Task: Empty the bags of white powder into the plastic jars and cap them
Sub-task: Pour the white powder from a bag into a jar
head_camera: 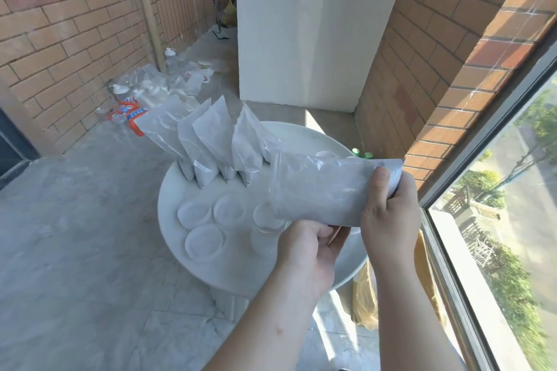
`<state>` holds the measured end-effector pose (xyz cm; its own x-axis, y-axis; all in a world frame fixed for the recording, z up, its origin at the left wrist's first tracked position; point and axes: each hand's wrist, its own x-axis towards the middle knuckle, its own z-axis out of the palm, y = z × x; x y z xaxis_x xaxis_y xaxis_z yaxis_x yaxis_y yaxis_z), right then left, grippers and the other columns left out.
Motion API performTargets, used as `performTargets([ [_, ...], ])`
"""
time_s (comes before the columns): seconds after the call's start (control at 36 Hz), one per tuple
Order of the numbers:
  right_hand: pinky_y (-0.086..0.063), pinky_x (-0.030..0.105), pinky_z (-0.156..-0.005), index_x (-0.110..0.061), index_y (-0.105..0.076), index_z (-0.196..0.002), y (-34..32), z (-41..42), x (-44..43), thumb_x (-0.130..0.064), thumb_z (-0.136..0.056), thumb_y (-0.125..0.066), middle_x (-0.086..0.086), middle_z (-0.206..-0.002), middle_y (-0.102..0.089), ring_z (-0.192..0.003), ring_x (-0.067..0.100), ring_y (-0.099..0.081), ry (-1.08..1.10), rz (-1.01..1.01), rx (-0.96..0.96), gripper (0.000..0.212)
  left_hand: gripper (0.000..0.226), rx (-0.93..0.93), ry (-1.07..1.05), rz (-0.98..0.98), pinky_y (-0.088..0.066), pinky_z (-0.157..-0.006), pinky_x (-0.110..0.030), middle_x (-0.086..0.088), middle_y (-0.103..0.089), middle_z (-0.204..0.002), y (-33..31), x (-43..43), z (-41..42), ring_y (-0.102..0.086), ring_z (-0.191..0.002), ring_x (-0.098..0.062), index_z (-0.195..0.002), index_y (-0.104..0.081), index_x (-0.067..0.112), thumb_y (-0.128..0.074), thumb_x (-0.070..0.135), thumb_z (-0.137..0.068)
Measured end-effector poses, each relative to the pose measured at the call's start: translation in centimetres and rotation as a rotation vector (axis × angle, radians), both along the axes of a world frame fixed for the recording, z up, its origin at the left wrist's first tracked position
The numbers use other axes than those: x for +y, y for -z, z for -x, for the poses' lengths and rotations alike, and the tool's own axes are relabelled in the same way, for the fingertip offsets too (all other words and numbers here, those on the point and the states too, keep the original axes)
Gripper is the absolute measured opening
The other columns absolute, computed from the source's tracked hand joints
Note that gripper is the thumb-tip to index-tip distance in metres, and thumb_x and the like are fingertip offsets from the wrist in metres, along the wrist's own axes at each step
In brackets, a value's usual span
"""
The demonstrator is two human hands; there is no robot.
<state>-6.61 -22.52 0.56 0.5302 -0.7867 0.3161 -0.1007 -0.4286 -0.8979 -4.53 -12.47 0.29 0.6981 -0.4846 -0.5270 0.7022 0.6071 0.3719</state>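
The right hand (388, 208) grips the bag (319, 190) by its end, nearly level above the jar (266, 223) on the table (168, 205). The left hand (310, 245) curls round the bag's lower edge

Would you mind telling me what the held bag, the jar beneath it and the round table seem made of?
Bag: thin glossy plastic film; it creases and shows white powder inside. Jar: clear, probably rigid plastic, with a see-through wall. Table: smooth white top, material unclear.
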Motion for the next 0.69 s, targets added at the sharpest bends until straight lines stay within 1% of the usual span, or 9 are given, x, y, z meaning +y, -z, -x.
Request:
performTargets([
  [0.08, -0.032, 0.018, -0.053, -0.016, -0.049, -0.091, -0.04, 0.06, 0.14, -0.064, -0.09, -0.035, -0.01, -0.071, -0.052, -0.064, -0.004, -0.052, -0.004, 0.009, -0.011, 0.05, 0.048, 0.015, -0.005, 0.012, -0.06, -0.077, -0.037, -0.02, -0.073, -0.094, 0.12, -0.08, 0.05, -0.072, -0.083, -0.031, -0.103, -0.066, -0.007, -0.027, -0.023, -0.08],
  [0.17, -0.034, 0.014, -0.053, -0.017, -0.048, -0.088, 0.1, 0.09, 0.16, -0.057, -0.096, -0.039, -0.008, -0.071, -0.053, -0.065, -0.005, -0.053, -0.007, 0.031, -0.008, 0.042, 0.051, 0.027, -0.018, 0.014, -0.059, -0.079, -0.04, -0.02, -0.073, -0.095, 0.25, -0.2, 0.07, -0.071, -0.085, -0.032, -0.106, -0.066, -0.007, -0.026, -0.023, -0.079],
  [0.25, -0.034, 0.013, -0.052, -0.02, -0.045, -0.084, 0.28, 0.03, 0.23, -0.054, -0.1, -0.045, -0.008, -0.07, -0.054, -0.063, -0.003, -0.052, -0.025, 0.059, -0.007, 0.038, 0.053, 0.039, -0.028, 0.005, -0.059, -0.079, -0.041, -0.02, -0.073, -0.098, 0.46, -0.22, 0.01, -0.07, -0.088, -0.033, -0.107, -0.066, -0.006, -0.025, -0.022, -0.077],
  [0.33, -0.033, 0.012, -0.053, -0.024, -0.047, -0.087, 0.47, -0.2, 0.24, -0.059, -0.094, -0.041, -0.01, -0.072, -0.055, -0.066, -0.003, -0.053, -0.049, 0.082, 0.0, 0.036, 0.055, 0.049, -0.036, -0.002, -0.059, -0.077, -0.04, -0.019, -0.073, -0.1, 0.61, -0.22, -0.12, -0.07, -0.089, -0.033, -0.11, -0.066, -0.004, -0.026, -0.021, -0.076],
  [0.42, -0.034, 0.012, -0.055, -0.024, -0.049, -0.092, 0.58, -0.32, 0.23, -0.061, -0.093, -0.04, -0.011, -0.075, -0.057, -0.069, -0.004, -0.054, -0.063, 0.088, 0.002, 0.038, 0.056, 0.057, -0.035, -0.008, -0.059, -0.076, -0.04, -0.019, -0.074, -0.1, 0.62, -0.18, -0.21, -0.07, -0.089, -0.032, -0.111, -0.067, -0.004, -0.027, -0.022, -0.076],
  [0.58, -0.035, 0.011, -0.056, -0.024, -0.049, -0.091, 0.55, -0.43, 0.36, -0.06, -0.093, -0.041, -0.01, -0.074, -0.057, -0.07, -0.004, -0.054, -0.072, 0.099, -0.011, 0.037, 0.055, 0.069, -0.025, -0.002, -0.06, -0.071, -0.039, -0.019, -0.073, -0.097, 0.54, -0.21, -0.24, -0.069, -0.09, -0.033, -0.107, -0.068, -0.004, -0.027, -0.021, -0.075],
  [0.69, -0.035, 0.009, -0.056, -0.024, -0.05, -0.092, 0.41, -0.45, 0.49, -0.059, -0.093, -0.042, -0.012, -0.074, -0.056, -0.069, -0.006, -0.054, -0.087, 0.104, -0.018, 0.036, 0.054, 0.075, -0.014, 0.01, -0.06, -0.065, -0.036, -0.021, -0.074, -0.1, 0.51, -0.23, -0.33, -0.071, -0.089, -0.03, -0.107, -0.069, -0.004, -0.028, -0.022, -0.075],
])
